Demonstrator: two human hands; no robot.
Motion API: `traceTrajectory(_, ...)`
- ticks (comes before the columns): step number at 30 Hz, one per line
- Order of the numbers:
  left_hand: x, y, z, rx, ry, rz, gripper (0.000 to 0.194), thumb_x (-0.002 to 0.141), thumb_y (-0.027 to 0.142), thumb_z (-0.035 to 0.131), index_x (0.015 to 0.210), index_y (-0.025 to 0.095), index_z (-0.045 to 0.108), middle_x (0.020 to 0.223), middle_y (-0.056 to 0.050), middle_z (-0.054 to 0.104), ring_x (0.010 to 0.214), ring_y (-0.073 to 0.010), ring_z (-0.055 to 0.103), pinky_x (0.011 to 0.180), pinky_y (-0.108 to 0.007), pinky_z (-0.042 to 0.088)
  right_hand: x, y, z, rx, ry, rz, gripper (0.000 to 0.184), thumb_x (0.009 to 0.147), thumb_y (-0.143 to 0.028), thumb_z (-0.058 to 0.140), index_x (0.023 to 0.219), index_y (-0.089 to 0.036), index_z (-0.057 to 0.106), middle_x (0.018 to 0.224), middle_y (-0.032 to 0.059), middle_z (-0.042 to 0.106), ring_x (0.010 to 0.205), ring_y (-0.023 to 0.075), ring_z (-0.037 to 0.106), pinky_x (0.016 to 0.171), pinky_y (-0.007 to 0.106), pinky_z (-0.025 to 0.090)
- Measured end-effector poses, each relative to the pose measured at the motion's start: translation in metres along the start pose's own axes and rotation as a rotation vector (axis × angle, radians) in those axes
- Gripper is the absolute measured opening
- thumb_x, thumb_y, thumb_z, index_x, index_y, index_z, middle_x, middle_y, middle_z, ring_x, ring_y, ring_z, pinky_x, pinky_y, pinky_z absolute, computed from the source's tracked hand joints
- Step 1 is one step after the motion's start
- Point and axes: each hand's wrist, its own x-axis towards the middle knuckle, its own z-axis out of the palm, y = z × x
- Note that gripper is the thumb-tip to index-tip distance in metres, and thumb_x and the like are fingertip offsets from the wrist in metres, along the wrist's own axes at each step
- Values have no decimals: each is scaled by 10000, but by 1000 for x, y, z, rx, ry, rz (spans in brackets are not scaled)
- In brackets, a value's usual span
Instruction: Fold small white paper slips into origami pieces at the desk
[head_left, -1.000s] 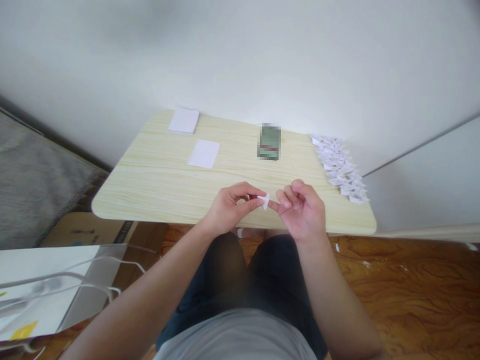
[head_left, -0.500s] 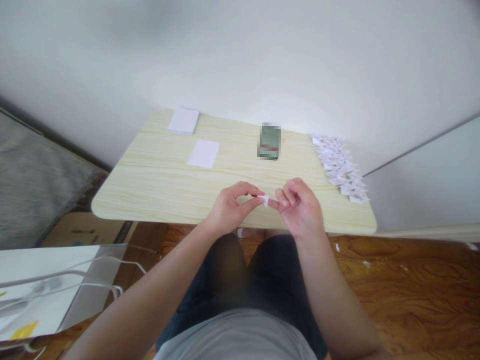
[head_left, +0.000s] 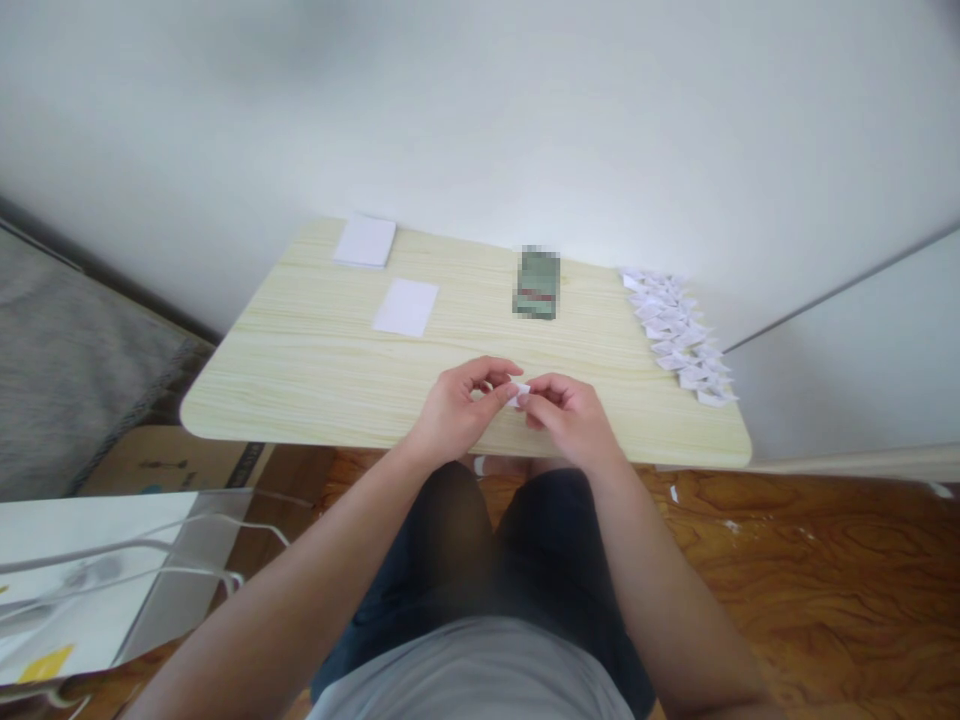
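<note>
Fingertips of the left hand point(head_left: 454, 408) and the right hand point(head_left: 571, 420) met over the near edge of the table point(head_left: 315, 360), pinching a small white folded paper piece point(head_left: 520, 391) between them. Most of that piece was hidden by the fingers, so its shape could not be made out. Farther back, a blurred dark object point(head_left: 537, 284) was unreadable. Folded paper pieces point(head_left: 679, 335) lay heaped at the right edge, and two white paper stacks point(head_left: 406, 306) lay at the back left.

the table point(head_left: 315, 350) is pale wood-grain laminate, smooth and matt; the folded pieces point(head_left: 679, 335) and flat sheets point(head_left: 406, 306) are white matt paper; the floor point(head_left: 825, 570) is glossy brown wood
</note>
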Motion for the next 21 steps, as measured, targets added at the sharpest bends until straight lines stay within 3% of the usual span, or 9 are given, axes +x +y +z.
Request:
traceTrajectory(7, 4, 5, -4, 167, 38, -27, 156, 866, 329, 714, 919, 195, 773, 878, -40, 769, 828, -202, 681, 732, -314, 464, 1, 9, 4, 0, 76, -43, 146, 824, -348, 794, 864, -216, 745, 701, -5, 719, 632, 149, 633, 618, 271, 476)
traceTrajectory(16, 12, -7, -8, 271, 45, -10, 170, 861, 364, 724, 913, 217, 792, 935, -40, 784, 888, -217, 684, 744, -321, 470, 5, 17, 1, -138, 86, -135, 148, 863, -380, 761, 857, -233, 747, 818, 28, 772, 762, 196, 699, 703, 311, 518)
traceTrajectory(21, 15, -9, -12, 391, -1, 180, 123, 903, 271, 662, 871, 222, 770, 914, -46, 761, 939, -231, 652, 850, -356, 485, 7, 12, 3, -247, 141, -176, 145, 876, -379, 739, 898, -239, 772, 863, 38, 785, 775, 206, 705, 687, 317, 532)
